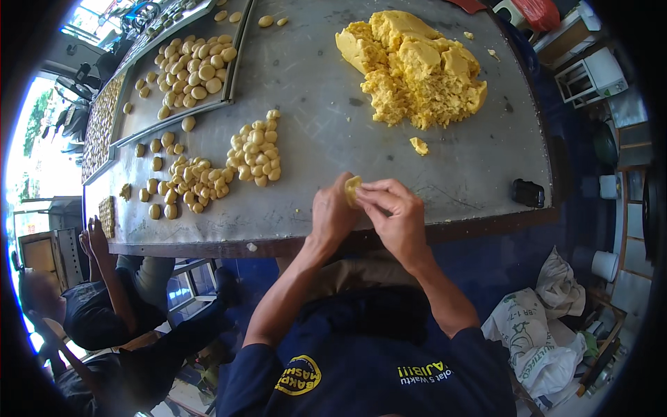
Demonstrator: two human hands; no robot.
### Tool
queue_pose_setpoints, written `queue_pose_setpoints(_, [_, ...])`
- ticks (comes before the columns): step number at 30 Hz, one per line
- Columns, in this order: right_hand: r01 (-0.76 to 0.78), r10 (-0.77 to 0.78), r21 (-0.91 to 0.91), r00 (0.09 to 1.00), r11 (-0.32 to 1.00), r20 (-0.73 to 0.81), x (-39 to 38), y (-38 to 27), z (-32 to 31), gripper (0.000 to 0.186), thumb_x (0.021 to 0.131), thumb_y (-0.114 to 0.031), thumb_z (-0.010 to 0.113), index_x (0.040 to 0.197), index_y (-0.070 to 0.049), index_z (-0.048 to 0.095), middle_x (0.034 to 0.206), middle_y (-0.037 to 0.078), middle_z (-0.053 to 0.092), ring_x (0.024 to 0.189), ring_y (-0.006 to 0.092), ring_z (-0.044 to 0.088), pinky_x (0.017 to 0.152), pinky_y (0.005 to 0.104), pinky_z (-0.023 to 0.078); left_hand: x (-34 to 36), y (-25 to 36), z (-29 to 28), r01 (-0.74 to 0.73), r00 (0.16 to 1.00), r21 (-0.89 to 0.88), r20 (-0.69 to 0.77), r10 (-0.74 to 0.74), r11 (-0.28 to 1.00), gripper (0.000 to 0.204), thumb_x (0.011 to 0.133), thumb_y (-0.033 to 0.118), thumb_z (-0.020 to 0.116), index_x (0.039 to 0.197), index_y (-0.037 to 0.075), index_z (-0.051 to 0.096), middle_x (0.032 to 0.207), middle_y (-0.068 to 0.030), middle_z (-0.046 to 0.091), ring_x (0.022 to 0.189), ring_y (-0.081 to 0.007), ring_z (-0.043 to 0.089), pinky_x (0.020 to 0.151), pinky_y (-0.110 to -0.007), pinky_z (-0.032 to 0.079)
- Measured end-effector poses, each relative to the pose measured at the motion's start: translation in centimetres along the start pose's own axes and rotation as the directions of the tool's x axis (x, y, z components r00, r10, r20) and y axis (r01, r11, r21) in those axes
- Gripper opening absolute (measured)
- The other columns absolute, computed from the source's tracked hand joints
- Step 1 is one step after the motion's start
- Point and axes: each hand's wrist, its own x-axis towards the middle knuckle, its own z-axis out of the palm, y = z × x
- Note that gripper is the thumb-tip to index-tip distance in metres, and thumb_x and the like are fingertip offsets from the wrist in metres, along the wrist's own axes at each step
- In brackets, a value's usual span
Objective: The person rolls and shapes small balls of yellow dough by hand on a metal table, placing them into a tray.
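Close to the table's near edge, my left hand point(332, 214) is curled around a small piece of pale yellow dough point(353, 189). The fingertips of my right hand point(397, 212) pinch the same piece from the other side. Part of the dough is hidden by my fingers. Ahead and to the right lies a big crumbly yellow mass point(424, 66), with a small lump point(419, 146) broken off nearer to me. Left of my hands sits a cluster of smooth pale balls point(256, 151), touching a heap of browner dough pieces point(198, 179).
A metal-rimmed tray point(232, 76) with many round balls stands at the far left of the metal table point(306, 83). A black object point(528, 193) rests at the right corner. Co-workers point(104, 306) sit at the left. White sacks point(535, 333) lie on the floor at right.
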Motion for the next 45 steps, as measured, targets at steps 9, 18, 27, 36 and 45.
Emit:
queue_pose_setpoints(9, [-0.04,0.043,-0.033,0.991,0.999,0.127,1.3,-0.4,-1.1,0.041,0.077,-0.004,0.08,0.117,-0.009,0.071,0.097,0.011,0.061,0.088,0.0257,0.061,0.079,0.0356,0.052,0.2,0.2,-1.0,-0.085,0.989,-0.235,0.097,0.11,0.968,0.025,0.076,0.006,0.078,0.097,0.005,0.065,0.086,-0.0139,0.071,0.081,-0.0342,0.071,0.073,-0.039,0.056])
queue_pose_setpoints(18, [0.052,-0.034,-0.105,0.986,0.993,0.162,3.1,0.6,-1.9,0.041,0.083,0.0,0.073,0.123,-0.01,0.07,0.1,0.009,0.06,0.088,0.0229,0.061,0.077,0.0331,0.052,0.5,0.6,0.1,-0.313,0.947,-0.184,0.015,0.321,0.932,0.012,0.087,0.008,0.07,0.095,0.001,0.065,0.088,-0.0171,0.066,0.085,-0.0365,0.066,0.074,-0.04,0.053])
queue_pose_setpoints(27, [0.146,-0.155,-0.54,0.987,0.829,0.03,5.0,7.2,-5.9,0.03,0.093,0.006,0.055,0.12,0.001,0.069,0.123,0.017,0.066,0.108,0.0337,0.065,0.093,0.0382,0.053,0.7,-4.9,0.2,0.091,0.995,-0.858,0.104,-0.002,0.506,0.038,0.108,0.039,0.049,0.095,0.003,0.056,0.082,-0.0003,0.052,0.078,-0.0135,0.051,0.072,-0.03,0.046])
queue_pose_setpoints(36, [0.143,-0.212,-0.584,0.976,0.799,-0.051,0.8,9.5,-6.1,0.033,0.098,0.002,0.05,0.128,0.005,0.063,0.129,0.022,0.058,0.113,0.0383,0.06,0.094,0.0434,0.052,-1.8,-3.5,-3.6,-0.076,0.98,-0.479,0.126,0.154,0.874,0.028,0.108,0.031,0.047,0.109,0.004,0.053,0.105,-0.0123,0.053,0.1,-0.0234,0.054,0.089,-0.036,0.044])
queue_pose_setpoints(45, [0.136,-0.221,-0.574,0.972,0.807,-0.081,0.7,8.8,-5.5,0.032,0.098,0.002,0.051,0.126,0.005,0.064,0.128,0.021,0.058,0.112,0.0364,0.06,0.092,0.0429,0.052,-0.1,-4.1,-5.5,-0.457,0.88,0.191,-0.048,0.473,0.869,0.016,0.095,0.019,0.063,0.092,0.004,0.06,0.103,-0.0145,0.064,0.109,-0.029,0.059,0.095,-0.039,0.048])
